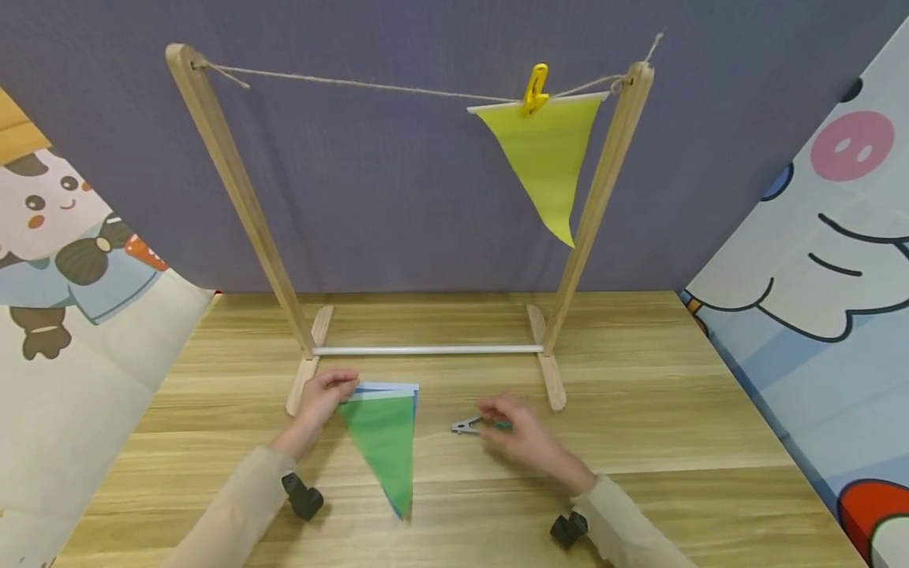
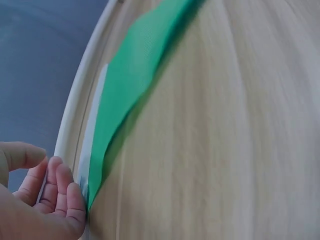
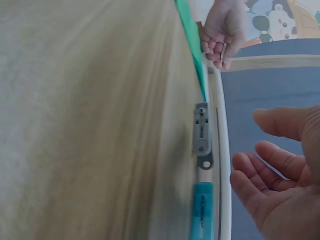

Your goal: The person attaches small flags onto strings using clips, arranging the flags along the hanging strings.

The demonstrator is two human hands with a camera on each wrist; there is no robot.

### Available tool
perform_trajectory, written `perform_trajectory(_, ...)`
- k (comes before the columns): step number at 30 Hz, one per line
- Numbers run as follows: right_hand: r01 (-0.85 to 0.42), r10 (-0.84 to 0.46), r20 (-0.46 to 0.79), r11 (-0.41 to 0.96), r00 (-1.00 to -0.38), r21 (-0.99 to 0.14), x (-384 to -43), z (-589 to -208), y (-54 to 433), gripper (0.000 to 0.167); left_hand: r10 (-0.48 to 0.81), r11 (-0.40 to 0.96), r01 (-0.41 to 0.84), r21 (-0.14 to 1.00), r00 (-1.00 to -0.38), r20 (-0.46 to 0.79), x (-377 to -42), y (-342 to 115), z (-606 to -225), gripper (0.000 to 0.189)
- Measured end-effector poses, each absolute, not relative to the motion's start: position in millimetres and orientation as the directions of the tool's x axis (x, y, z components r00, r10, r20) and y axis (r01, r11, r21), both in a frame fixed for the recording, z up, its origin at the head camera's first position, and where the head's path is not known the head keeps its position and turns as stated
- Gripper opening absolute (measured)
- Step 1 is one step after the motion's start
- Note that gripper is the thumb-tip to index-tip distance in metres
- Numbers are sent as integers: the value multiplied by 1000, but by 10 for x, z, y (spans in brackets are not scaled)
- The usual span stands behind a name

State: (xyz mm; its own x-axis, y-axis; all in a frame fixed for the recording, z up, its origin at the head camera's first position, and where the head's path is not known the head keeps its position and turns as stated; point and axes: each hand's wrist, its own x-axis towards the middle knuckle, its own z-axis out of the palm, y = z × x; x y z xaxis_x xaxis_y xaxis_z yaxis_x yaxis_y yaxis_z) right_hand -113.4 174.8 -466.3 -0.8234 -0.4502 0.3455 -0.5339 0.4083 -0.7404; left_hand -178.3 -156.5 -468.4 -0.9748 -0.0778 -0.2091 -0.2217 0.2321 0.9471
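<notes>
A green pennant point(image 1: 383, 434) with a white top strip lies on the table over a blue pennant point(image 1: 389, 386), which shows only along its edges. My left hand point(image 1: 331, 390) rests at their upper left corner, fingers loosely curled; in the left wrist view point(image 2: 47, 192) a gap shows between thumb and fingers. My right hand point(image 1: 518, 430) hovers over a grey clip point(image 1: 465, 427) and a teal clip point(image 3: 202, 210), thumb and fingers apart with nothing between them. A yellow clip point(image 1: 536, 88) holds a yellow pennant point(image 1: 547, 150) on the string.
The wooden stand has a left post point(image 1: 237, 185) and a right post point(image 1: 604, 189), with a string point(image 1: 355, 81) tied between their tops. A white rod point(image 1: 426, 349) joins the feet. Behind stands a grey-blue panel point(image 1: 398, 197); cartoon-printed cloths flank the wooden table point(image 1: 639, 442).
</notes>
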Motion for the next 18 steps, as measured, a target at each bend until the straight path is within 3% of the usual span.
perform_trajectory(5, -557, -464, 349, 455, -814, -695, -1132, -4705, 1729, 40, -56, 439, -100, 893, -995, -84, -1771, -1598, -4671, 18)
perform_trajectory(9, -559, -467, 343, 481, -815, -675, -1146, -4725, 1724, 41, 39, 618, 50, 785, -999, 32, -1755, -1652, -4648, 12)
perform_trajectory(18, -509, -481, 223, 622, -848, -595, -1158, -4682, 1661, 41, 273, 818, 307, 486, -951, 142, -1747, -1708, -4639, 12)
